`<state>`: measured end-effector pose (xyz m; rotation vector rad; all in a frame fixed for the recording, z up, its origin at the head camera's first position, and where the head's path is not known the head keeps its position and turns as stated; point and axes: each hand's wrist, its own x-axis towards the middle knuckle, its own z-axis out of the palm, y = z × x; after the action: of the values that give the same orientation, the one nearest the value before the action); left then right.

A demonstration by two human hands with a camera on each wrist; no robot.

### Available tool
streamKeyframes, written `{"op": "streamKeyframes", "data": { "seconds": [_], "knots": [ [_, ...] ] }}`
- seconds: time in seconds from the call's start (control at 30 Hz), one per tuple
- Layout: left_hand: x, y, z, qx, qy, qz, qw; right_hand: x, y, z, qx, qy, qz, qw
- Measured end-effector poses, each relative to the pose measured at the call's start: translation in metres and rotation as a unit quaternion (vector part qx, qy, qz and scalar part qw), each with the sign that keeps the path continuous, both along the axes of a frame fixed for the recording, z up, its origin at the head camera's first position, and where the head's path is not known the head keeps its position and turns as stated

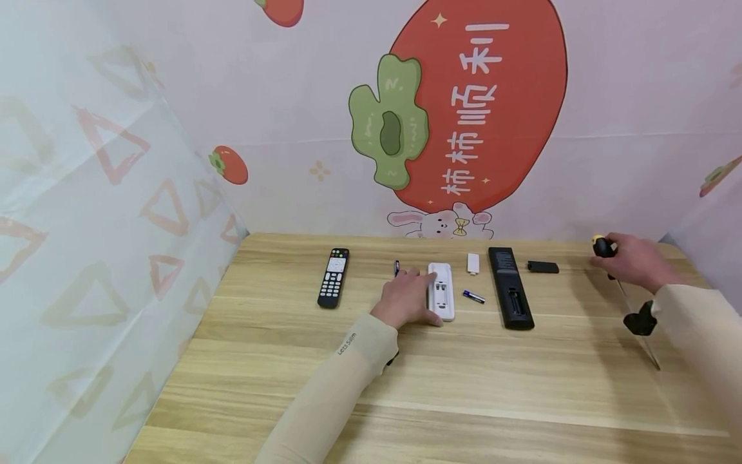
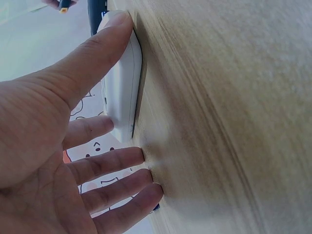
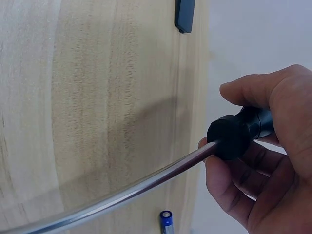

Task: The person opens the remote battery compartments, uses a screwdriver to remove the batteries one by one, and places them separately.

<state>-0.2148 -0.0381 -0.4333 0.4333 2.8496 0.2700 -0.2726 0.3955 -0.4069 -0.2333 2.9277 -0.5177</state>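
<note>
My left hand touches the left side of a white remote control, which lies on the table with its battery compartment facing up. In the left wrist view the thumb rests on one end of the remote and the index fingertip is near the other; the remaining fingers are spread and fairly straight. Over the table's right side, my right hand grips a screwdriver by its black handle with a yellow end. Its long metal shaft points back toward me, raised above the tabletop.
A black remote lies face up at left. Right of the white one are a white battery cover, a battery, a larger black remote with its compartment uncovered, and a black cover. Another battery stands behind my left hand.
</note>
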Motion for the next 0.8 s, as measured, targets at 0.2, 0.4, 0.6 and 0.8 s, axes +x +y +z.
{"op": "streamKeyframes", "data": {
  "seconds": [0.2,0.4,0.6,0.8],
  "knots": [
    [0.0,0.0,0.0,0.001,-0.002,0.0,1.0,-0.001,0.001,-0.007,0.002,0.004,-0.005,1.0],
    [0.0,0.0,0.001,0.003,-0.007,0.005,1.0,0.001,0.002,-0.012,0.001,0.007,-0.007,0.9999],
    [0.0,0.0,0.001,0.005,-0.007,0.007,0.9999,0.001,0.005,-0.016,0.005,0.001,-0.012,0.9999],
    [0.001,0.0,0.001,0.003,-0.004,0.006,1.0,0.001,0.005,-0.02,0.009,-0.003,-0.023,0.9997]
  ]
}}
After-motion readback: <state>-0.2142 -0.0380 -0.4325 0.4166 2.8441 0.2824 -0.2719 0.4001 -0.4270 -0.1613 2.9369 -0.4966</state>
